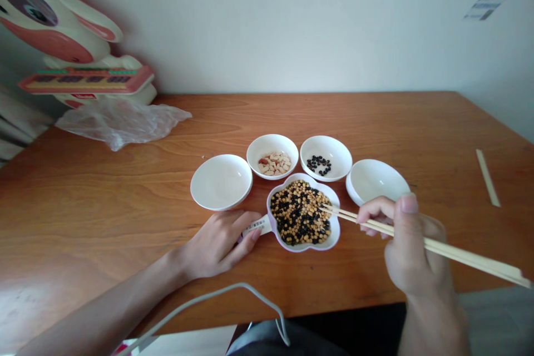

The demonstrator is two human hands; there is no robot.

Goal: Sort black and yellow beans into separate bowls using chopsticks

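Near the frame's centre, the left hand (221,242) is pinching the handle (258,226) of a flower-shaped dish (336,229) holding mixed beans (298,214); lower right, the right hand (411,250) is pinching chopsticks (467,257), tips reaching the beans.

Four round bowls (221,181), two chopsticks (459,256)

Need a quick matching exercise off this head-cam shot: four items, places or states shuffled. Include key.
Column 1
1. left hand
2. plastic bag
3. right hand
4. peanuts

Column 2
A. inside a round white bowl
B. holding chopsticks
C. gripping the handle of the flower-shaped dish
D. lying in front of the toy with a keyboard

Pairs: 1-C, 2-D, 3-B, 4-A
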